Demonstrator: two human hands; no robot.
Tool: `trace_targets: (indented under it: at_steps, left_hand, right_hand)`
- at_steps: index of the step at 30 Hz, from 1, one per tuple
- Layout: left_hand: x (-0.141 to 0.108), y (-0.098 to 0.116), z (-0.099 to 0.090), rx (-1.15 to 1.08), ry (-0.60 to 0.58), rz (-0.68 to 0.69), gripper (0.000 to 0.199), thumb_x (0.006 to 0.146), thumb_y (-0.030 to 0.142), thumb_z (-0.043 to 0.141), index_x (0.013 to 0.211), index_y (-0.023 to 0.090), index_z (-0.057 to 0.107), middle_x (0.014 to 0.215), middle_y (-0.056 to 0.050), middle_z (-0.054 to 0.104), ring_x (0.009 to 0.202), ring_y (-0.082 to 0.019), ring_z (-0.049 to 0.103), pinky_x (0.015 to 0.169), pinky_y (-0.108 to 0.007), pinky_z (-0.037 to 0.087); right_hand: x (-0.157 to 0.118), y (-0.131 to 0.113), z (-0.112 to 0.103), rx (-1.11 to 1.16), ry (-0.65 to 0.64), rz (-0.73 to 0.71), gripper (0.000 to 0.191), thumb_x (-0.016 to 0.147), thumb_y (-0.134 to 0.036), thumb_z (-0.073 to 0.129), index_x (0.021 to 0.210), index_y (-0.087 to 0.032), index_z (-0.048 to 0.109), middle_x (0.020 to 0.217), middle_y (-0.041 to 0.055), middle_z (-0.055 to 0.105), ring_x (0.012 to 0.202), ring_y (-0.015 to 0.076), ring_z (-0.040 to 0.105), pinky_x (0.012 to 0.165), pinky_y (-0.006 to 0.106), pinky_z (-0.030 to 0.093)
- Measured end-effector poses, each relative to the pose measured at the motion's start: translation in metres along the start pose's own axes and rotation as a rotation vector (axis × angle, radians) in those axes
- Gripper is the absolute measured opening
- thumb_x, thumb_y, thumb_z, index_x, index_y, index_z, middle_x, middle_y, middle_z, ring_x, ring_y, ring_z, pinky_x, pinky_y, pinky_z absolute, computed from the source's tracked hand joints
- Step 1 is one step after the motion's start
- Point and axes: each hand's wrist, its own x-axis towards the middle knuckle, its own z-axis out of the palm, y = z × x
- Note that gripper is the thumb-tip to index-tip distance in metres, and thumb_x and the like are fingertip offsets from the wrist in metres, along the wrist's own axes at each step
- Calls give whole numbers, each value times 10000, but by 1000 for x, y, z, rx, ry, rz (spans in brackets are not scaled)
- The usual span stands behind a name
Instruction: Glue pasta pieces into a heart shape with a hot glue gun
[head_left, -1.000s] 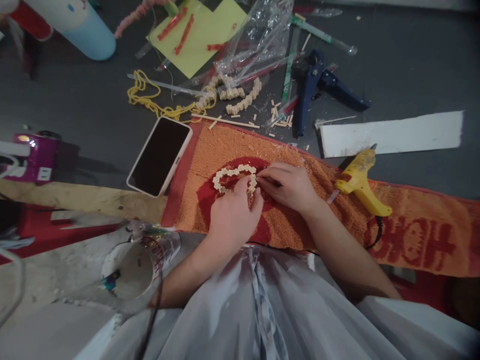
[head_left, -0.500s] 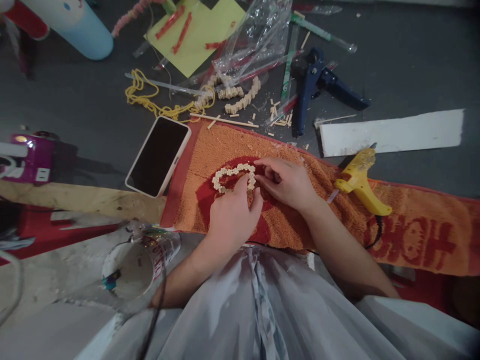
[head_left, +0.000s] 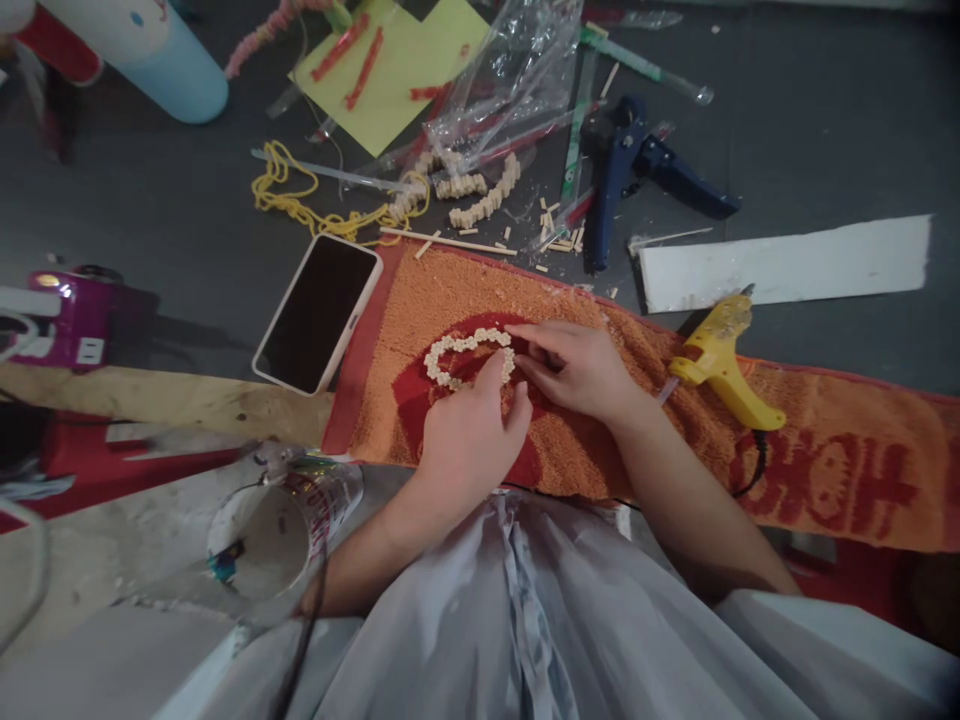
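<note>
A pale wavy loop (head_left: 451, 344), made of small cut wooden stick pieces, lies on the orange and red towel (head_left: 450, 275). My left hand (head_left: 469, 425) is at its lower right, the index finger laid over the loop's side and the thumb apart to the right; its other fingers are hidden. From the right, my right hand (head_left: 574, 368) grips the loop's right end, index fingertip at the upper part and thumb lower down. A small gap shows in the loop near these fingertips.
A yellow glue gun (head_left: 716, 365) rests on the towel at right, near a white strip (head_left: 787, 262). Blue cutters (head_left: 622, 180), wooden strips (head_left: 487, 195), yellow string (head_left: 289, 195) and clear plastic (head_left: 510, 80) lie behind. The phone (head_left: 319, 312) is left, above a bin (head_left: 259, 540).
My left hand has shifted slightly right, and the loop's right side has moved a little to the right with it. The right hand stays nearly in place.
</note>
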Motion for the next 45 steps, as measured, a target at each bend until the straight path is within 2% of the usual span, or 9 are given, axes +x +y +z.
trace_targets:
  at_steps: [5, 9, 14, 19, 25, 37, 45]
  left_hand:
    - [2, -1, 1, -30, 17, 10, 473, 961, 372, 411, 1381, 170, 491, 821, -52, 722, 749, -222, 706, 665, -294, 503]
    - [3, -2, 2, -47, 22, 17, 472, 960, 372, 415, 1383, 176, 488, 812, -46, 715, 746, -204, 700, 674, -281, 502]
    - [-3, -3, 0, 10, 21, -22, 476, 965, 384, 401, 1378, 172, 507, 802, -57, 724, 736, -214, 705, 663, -288, 504]
    - [-12, -3, 0, 62, 35, -29, 420, 971, 355, 387, 1322, 210, 567, 896, -67, 753, 778, -223, 722, 653, -291, 505]
    - [-13, -5, 10, 140, 79, -40, 393, 973, 344, 394, 1293, 217, 583, 977, -84, 755, 758, -200, 721, 605, -262, 483]
    - [-11, -12, 18, 156, 143, 39, 375, 984, 320, 371, 1258, 225, 610, 997, -69, 765, 759, -199, 726, 572, -267, 464]
    - [-10, -14, 15, 148, 106, 46, 371, 982, 312, 384, 1268, 228, 604, 1004, -63, 763, 777, -192, 724, 585, -262, 457]
  right_hand:
    - [0, 1, 1, -31, -2, -9, 312, 918, -256, 549, 1192, -158, 661, 736, 38, 666, 623, 142, 572, 596, 263, 427]
    - [0, 0, 1, -46, -11, 11, 297, 922, -271, 543, 1178, -189, 670, 760, 41, 682, 640, 145, 595, 596, 261, 431]
    - [1, -1, 0, -38, -31, 28, 284, 922, -276, 541, 1160, -195, 674, 749, 37, 680, 641, 147, 597, 606, 264, 432]
    - [1, -1, 0, -45, -27, 14, 280, 915, -264, 553, 1149, -175, 678, 760, 46, 684, 652, 155, 602, 605, 270, 430]
    - [0, -1, -1, -50, -40, 17, 274, 913, -276, 556, 1146, -188, 670, 752, 32, 679, 637, 144, 592, 602, 262, 422]
    - [1, -1, -3, -55, -67, 22, 284, 914, -272, 553, 1155, -177, 671, 747, 35, 680, 651, 156, 608, 623, 263, 438]
    - [2, -2, -4, -58, -100, 31, 289, 934, -295, 523, 1165, -187, 658, 753, 36, 678, 654, 155, 601, 626, 257, 437]
